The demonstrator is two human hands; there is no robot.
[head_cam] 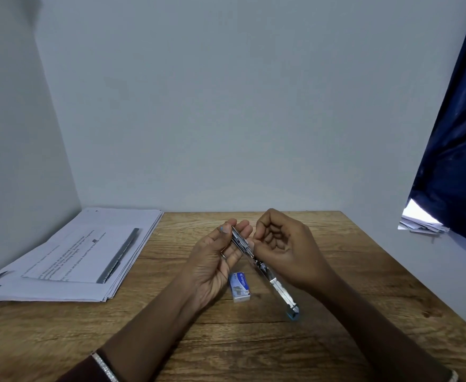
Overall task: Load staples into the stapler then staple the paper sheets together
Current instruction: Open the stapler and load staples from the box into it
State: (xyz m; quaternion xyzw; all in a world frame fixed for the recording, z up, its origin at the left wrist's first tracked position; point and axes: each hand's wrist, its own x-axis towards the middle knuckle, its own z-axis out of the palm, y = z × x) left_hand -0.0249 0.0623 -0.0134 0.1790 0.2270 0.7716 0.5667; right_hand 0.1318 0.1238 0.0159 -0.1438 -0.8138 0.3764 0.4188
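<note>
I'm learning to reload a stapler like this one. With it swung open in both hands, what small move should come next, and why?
Probably seat the staples in the open channel. The stapler is held unfolded above the table, the left hand gripping its upper end, the right hand pinched at its middle. Whether a strip is already between those fingers, I cannot tell. The staple box lies just below.

I read this as a plain office corner: a wooden counter (323, 271) against bare pale walls, printed paper sheets (69, 260) stacked at its left end
</note>
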